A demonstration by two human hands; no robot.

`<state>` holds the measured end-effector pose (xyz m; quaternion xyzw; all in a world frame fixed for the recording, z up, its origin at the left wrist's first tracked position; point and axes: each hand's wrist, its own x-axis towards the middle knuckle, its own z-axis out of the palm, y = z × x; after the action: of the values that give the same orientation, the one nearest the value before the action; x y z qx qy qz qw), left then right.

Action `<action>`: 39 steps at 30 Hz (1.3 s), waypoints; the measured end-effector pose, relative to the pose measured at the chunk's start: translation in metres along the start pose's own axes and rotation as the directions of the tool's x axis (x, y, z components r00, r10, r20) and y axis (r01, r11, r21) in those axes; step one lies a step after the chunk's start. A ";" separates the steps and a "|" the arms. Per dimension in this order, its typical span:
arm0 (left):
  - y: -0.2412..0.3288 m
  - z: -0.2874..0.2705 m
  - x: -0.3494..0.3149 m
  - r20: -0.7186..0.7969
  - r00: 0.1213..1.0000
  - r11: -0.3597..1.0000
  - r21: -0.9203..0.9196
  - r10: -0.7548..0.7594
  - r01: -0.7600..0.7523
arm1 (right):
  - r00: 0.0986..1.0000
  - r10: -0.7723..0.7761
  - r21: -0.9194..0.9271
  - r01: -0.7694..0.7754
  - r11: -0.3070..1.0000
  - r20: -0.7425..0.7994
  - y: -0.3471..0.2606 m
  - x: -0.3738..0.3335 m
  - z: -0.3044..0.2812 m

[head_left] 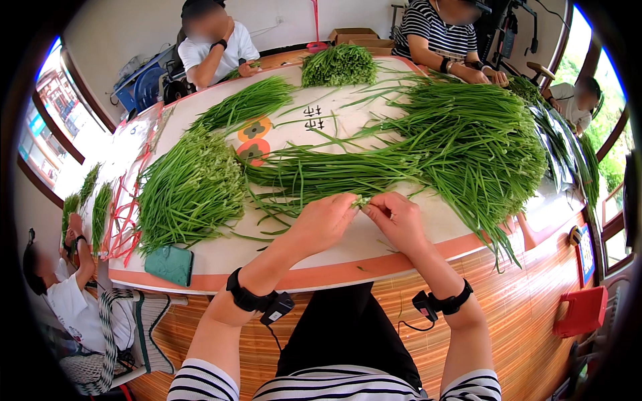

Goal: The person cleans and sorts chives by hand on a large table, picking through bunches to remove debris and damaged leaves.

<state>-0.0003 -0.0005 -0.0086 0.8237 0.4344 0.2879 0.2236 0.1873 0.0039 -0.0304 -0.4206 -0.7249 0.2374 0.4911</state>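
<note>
Pinching greens (362, 201), bare tabletop (354, 244), edge (344, 277) nearby

Left heap (190, 190): thickly piled, green, pale tips toward the right
Right heap (478, 147): larger, strands trailing toward the near side
Loose stalks (328, 170): long, thin, lying sideways between both
Held tips (362, 201): small, pale green, pinched, mostly hidden, nearer than the rest

Left hand (326, 222), right hand (400, 220), pinched green tips (362, 200)
</note>
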 end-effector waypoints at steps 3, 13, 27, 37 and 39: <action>-0.001 0.001 0.000 0.046 0.999 0.999 0.046 -0.012 0.010 | 0.999 -0.043 -0.038 0.044 0.998 0.031 0.004 0.000 0.000; -0.001 -0.007 0.006 0.044 0.977 0.965 -0.152 -0.208 0.212 | 0.971 0.166 0.056 -0.158 0.986 -0.172 0.010 0.002 -0.010; -0.009 -0.017 0.003 -0.189 0.949 0.965 -0.123 -0.252 0.232 | 0.990 -0.108 -0.445 0.058 0.894 -0.087 0.028 0.001 -0.015; 0.009 0.016 0.022 -0.223 0.907 0.883 0.397 0.358 -0.251 | 0.997 -0.002 -0.234 0.019 0.972 0.074 -0.013 0.003 -0.023; 0.004 0.017 0.024 -0.141 0.971 0.952 0.269 0.191 -0.148 | 0.998 -0.038 -0.196 0.049 0.979 0.058 -0.012 0.004 -0.022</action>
<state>0.0238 0.0158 -0.0119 0.8533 0.4125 0.3146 0.0527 0.2020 -0.0008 -0.0106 -0.4448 -0.7670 0.1648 0.4320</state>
